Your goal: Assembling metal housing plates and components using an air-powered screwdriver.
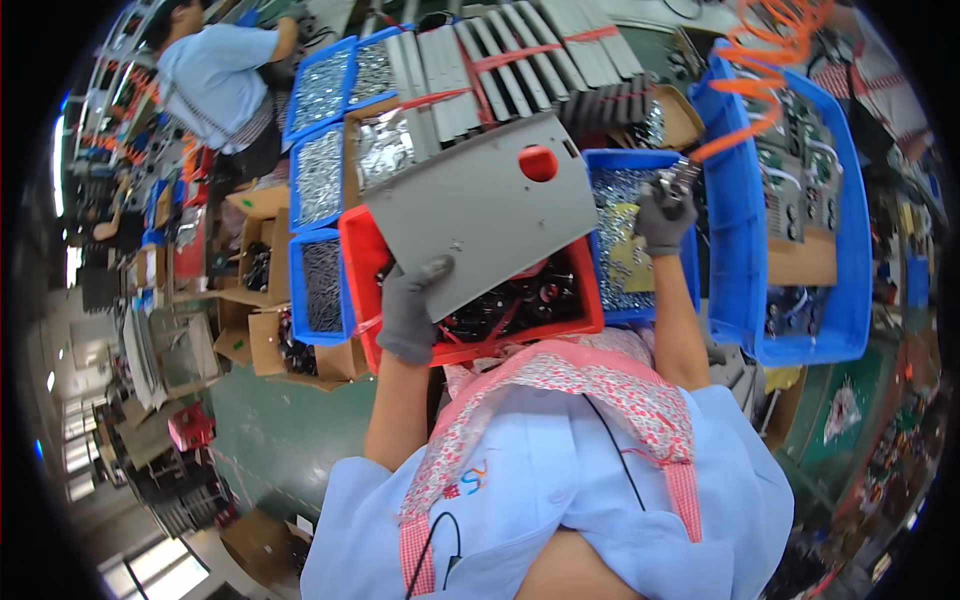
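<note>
In my gloved left hand (408, 312) is the near-left corner of a flat grey metal panel (470, 210), the thumb on its upper face. The panel is tilted above a red bin (590, 290) of dark parts, with red showing through its round hole. My gloved right hand (664, 222) is closed around a metal air tool (680, 175), whose exact kind is hard to make out. An orange coiled air hose (745, 135) runs up from that tool. Below my right hand stands a blue bin (640, 317) of small metal fasteners with a yellowish piece (622, 262) among them.
Bundled grey panels (520, 50) stand along the far side. Blue bins of metal parts (320, 175) and dark screws (322, 285) line the left. A large blue bin (730, 240) holds assemblies at right. Another person (215, 85) works at far left.
</note>
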Demonstrator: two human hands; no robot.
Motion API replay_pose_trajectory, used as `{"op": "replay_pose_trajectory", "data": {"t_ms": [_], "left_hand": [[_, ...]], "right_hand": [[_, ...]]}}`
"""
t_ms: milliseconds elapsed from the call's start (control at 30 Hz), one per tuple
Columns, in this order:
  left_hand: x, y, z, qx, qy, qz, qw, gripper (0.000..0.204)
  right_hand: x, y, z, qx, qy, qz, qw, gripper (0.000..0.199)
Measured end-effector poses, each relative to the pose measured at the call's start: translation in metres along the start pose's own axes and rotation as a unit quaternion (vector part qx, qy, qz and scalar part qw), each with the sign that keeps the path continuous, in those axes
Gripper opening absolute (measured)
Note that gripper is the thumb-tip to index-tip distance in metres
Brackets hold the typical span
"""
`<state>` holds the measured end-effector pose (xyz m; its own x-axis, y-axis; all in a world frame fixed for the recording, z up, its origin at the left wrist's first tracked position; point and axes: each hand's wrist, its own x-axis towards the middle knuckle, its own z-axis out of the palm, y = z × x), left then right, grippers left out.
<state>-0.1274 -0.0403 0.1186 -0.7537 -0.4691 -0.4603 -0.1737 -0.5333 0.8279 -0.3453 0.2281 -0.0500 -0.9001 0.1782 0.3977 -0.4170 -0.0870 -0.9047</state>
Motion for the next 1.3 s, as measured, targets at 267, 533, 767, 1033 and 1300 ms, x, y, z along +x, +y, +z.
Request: {"op": "replay_pose_trajectory", "data": {"t_ms": [267, 533, 767, 1033, 1300], "left_hand": [[-0.005, -0.001, 0.018, 0.049, -0.008, -0.008, 0.999, 0.040], [-0.019, -0.020, 0.075, 0.055, -0.109, -0.082, 0.989, 0.039], [-0.031, -0.019, 0.079, 0.056, -0.108, -0.112, 0.986, 0.038], [-0.032, -0.032, 0.071, 0.032, -0.111, -0.128, 0.985, 0.038], [-0.041, -0.028, 0.086, 0.129, -0.200, -0.018, 0.971, 0.036]], "right_hand": [[0.015, -0.201, 0.025, 0.268, 0.091, 0.083, 0.956, 0.018], [-0.010, -0.255, 0.037, 0.365, -0.134, 0.037, 0.921, 0.031], [-0.022, -0.246, 0.038, 0.379, -0.149, 0.029, 0.913, 0.033], [-0.032, -0.261, 0.039, 0.306, -0.179, 0.032, 0.934, 0.026], [-0.032, -0.268, 0.002, 0.169, -0.227, 0.075, 0.956, 0.023]]}}
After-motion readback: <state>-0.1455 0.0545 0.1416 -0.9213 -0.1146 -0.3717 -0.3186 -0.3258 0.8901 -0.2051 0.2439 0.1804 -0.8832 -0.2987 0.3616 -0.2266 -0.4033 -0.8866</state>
